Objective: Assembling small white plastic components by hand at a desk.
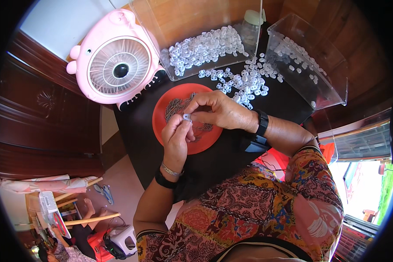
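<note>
Over a round red plate [158,114], my two hands meet at one small white plastic piece [187,117]. My left hand [175,139] pinches it from below between thumb and fingertips. From the upper right, my right hand [220,110] closes thumb and forefinger on the same piece. Beneath the hands, a heap of thin grey metal parts [175,106] lies in the plate; my hands hide part of it. Similar white pieces with small dark holes [249,83] are scattered on the table behind my right hand.
A pink pig-shaped fan [85,81] stands at the back left. A clear bin [174,78] of white pieces stands behind the plate; another clear bin [332,94] leans at the right. A pale-lidded jar [252,18] is behind. At the lower left, another person's leg [89,209] shows near a stool [124,240].
</note>
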`<action>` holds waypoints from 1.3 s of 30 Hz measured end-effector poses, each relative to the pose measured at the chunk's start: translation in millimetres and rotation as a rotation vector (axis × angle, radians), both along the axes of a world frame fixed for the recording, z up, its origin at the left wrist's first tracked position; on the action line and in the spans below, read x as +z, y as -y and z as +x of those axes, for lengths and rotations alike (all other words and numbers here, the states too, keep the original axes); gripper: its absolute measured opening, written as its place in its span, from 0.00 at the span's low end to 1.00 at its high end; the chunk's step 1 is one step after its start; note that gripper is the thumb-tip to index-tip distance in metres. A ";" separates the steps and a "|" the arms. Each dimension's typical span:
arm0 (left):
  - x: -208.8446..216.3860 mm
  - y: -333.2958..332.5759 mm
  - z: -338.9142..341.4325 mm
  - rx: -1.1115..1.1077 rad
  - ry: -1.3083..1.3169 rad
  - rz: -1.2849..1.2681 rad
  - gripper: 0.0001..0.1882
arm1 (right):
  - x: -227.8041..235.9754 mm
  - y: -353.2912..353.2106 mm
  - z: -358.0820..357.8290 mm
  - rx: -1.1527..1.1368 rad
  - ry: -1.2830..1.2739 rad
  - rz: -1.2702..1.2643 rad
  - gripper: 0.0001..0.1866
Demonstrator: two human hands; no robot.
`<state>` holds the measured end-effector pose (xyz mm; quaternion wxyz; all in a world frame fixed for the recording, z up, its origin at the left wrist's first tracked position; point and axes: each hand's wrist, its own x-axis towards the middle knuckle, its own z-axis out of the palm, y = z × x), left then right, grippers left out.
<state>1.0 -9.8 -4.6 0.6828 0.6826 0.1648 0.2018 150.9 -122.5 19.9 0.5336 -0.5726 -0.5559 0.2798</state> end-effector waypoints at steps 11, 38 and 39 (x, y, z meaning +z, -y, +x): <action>0.9 -1.8 -0.5 -0.085 -0.031 -0.123 0.12 | 2.7 1.4 -1.9 -0.008 0.263 0.118 0.13; 6.4 12.3 -4.0 0.040 0.058 -0.188 0.14 | -0.1 2.5 -18.6 -0.111 0.608 0.268 0.11; 8.1 13.3 -4.3 0.037 0.074 -0.179 0.14 | 0.9 2.9 -18.8 -0.114 0.605 0.287 0.11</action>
